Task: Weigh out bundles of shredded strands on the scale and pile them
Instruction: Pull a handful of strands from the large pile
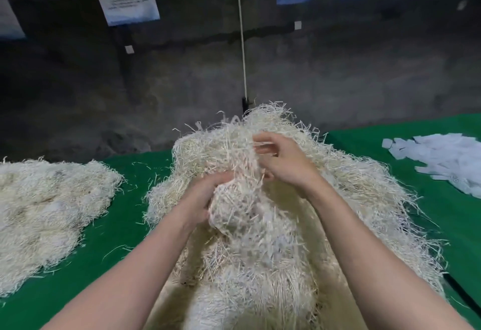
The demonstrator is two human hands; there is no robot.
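Your left hand (200, 199) is half hidden in the strands (260, 264), gripping a blurry bundle (234, 212). Your right hand (285, 164) pinches more strands, thin, cream and tangled.

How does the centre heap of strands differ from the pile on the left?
The centre heap stands tall and mounded; the left pile lies low and flat. The left hand and right hand grip strands on the centre heap; nothing touches the left pile. Both are pale shredded strands on the green cloth.
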